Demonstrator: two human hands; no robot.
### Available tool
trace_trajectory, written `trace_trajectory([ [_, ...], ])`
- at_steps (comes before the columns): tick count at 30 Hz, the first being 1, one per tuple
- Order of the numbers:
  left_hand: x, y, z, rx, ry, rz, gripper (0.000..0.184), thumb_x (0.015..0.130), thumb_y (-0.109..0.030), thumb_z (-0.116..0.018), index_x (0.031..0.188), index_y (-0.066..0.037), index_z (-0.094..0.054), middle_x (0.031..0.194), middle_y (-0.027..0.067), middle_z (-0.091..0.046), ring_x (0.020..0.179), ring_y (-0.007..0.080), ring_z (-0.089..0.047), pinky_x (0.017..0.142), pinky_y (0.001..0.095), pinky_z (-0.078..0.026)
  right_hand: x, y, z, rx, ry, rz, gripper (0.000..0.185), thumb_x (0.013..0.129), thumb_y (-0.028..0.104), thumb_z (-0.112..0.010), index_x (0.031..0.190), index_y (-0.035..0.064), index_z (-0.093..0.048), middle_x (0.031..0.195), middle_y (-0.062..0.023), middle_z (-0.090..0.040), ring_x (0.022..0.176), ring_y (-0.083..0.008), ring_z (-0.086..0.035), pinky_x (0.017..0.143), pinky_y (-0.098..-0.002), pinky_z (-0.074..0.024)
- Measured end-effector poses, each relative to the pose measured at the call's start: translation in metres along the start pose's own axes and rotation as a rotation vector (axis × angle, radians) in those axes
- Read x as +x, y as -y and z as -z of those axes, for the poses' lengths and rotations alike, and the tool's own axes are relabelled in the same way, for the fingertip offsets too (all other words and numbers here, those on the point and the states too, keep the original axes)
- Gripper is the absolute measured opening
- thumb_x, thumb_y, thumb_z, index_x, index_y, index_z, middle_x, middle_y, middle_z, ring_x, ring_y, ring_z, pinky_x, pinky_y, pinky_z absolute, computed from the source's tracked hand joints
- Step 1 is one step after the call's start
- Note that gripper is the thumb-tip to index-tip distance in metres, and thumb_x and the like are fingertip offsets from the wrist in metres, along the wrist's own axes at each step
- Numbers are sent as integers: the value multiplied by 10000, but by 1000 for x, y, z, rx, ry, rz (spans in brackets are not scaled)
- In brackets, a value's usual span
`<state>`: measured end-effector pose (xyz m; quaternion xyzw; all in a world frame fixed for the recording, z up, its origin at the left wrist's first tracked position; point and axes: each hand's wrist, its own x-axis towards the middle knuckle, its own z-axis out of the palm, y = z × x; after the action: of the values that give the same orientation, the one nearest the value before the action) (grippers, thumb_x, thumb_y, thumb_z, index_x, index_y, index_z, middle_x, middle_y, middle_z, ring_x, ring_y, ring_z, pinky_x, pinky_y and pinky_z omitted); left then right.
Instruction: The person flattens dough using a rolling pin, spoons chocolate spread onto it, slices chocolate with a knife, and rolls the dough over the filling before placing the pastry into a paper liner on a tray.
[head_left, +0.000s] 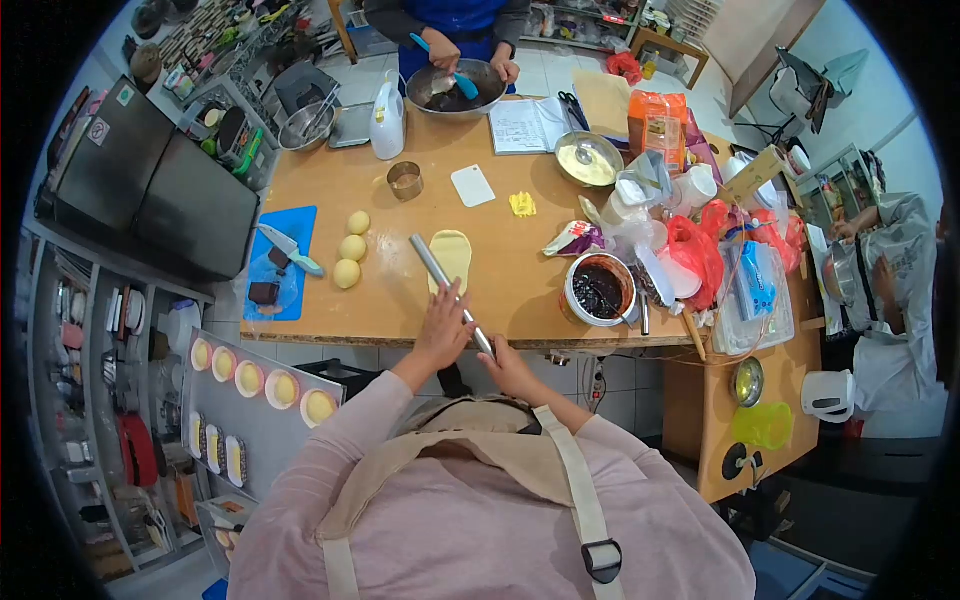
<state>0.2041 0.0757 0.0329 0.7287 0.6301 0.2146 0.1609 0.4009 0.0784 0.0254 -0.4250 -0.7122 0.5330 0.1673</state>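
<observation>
A metal rolling pin (432, 262) slants across the near side of the wooden table, its far end beside a flat oval of rolled dough (452, 258). My left hand (440, 328) rests on the middle of the pin, fingers bent over it. The near end of the pin is gripped in my right hand (512, 370), at the table's front edge. To the left, several round dough balls (352, 248) sit in a column. A small lump of yellow dough or butter (522, 204) and a white scraper card (472, 187) lie farther back.
A blue mat (300, 222) with a knife is at the left. A tub of dark filling (599, 290) and plastic bags (690, 250) crowd the right. Across the table, a person stirs in a large bowl (456, 112). A tray of filled cups (255, 425) stands lower left.
</observation>
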Motion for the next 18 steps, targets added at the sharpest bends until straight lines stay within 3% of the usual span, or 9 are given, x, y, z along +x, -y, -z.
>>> trace_trajectory([
  [3, -11, -11, -17, -92, 14, -59, 585, 973, -340, -484, 1449, -26, -351, 1570, 194, -186, 1460, 404, -108, 1167, 527, -127, -2, -13, -20, 67, -111, 87, 430, 946, 225, -550, 1284, 13, -388, 1082, -301, -604, 1012, -462, -600, 836, -487, -471],
  [6, -11, -12, -17, -104, 54, -56, 578, 977, -334, -476, 1452, -30, -349, 1569, 183, -197, 1459, 401, -113, 1170, 523, -129, -7, 0, -22, 61, -63, -76, 472, 944, 166, -543, 1332, -5, -334, 1233, -282, -539, 1131, -414, -562, 927, -431, -449],
  [9, -3, 2, -12, -88, 86, -101, 572, 982, -331, -464, 1453, -29, -347, 1571, 168, -199, 1459, 396, -120, 1172, 521, -135, 2, 1, -34, 74, -124, -45, 518, 931, 144, -528, 1368, 1, -288, 1292, -292, -499, 1186, -428, -527, 964, -444, -429],
  [12, 9, 25, -11, -58, 134, -146, 588, 992, -361, -439, 1469, -37, -320, 1578, 157, -193, 1453, 408, -134, 1173, 514, -143, 14, 15, -49, 71, -127, -151, 553, 916, 131, -519, 1384, -7, -260, 1323, -302, -470, 1185, -449, -520, 972, -458, -423],
  [15, 15, 44, 0, -32, 206, -176, 582, 989, -359, -441, 1468, -49, -323, 1577, 156, -194, 1450, 406, -147, 1173, 520, -148, 29, 15, -75, 0, -272, -16, 566, 909, 181, -503, 1381, 3, -246, 1214, -355, -519, 1049, -516, -562, 866, -540, -459],
  [18, 11, 61, 2, 35, 253, -155, 588, 986, -354, -447, 1475, -60, -307, 1573, 151, -209, 1447, 392, -172, 1173, 517, -153, 38, 25, -88, -59, -215, -164, 606, 909, 193, -523, 1397, 3, -218, 1231, -366, -502, 1066, -513, -559, 887, -541, -458],
])
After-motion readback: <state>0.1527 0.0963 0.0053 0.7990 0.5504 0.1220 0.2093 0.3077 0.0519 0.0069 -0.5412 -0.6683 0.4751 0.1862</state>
